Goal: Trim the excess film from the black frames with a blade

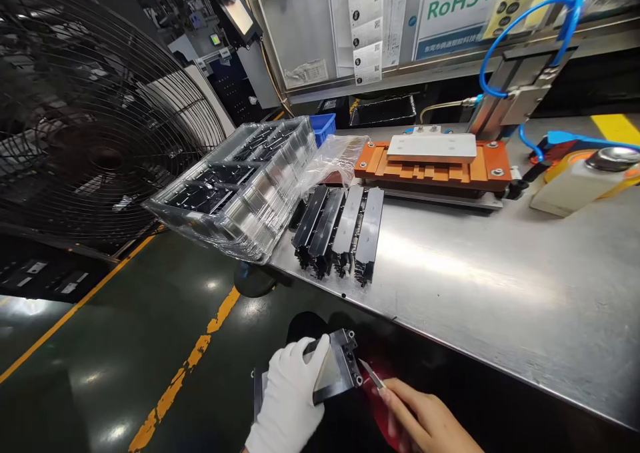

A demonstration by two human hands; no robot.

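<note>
My left hand (290,390), in a white glove, is wrapped round a black plastic part (336,368) below the table's front edge. My bare right hand (417,413) grips a small knife (373,374), its blade pointing up and left. The blade tip is close to the right end of the part; whether they touch I cannot tell. Several long black parts (345,230) lie side by side near the table's left corner.
A clear tray (240,223) of black parts, wrapped in film, overhangs the table's left edge. Behind are an orange fixture (425,170) with a white plate, a blue bin (323,128) and a bottle (567,185) at right. A large fan (105,156) stands left.
</note>
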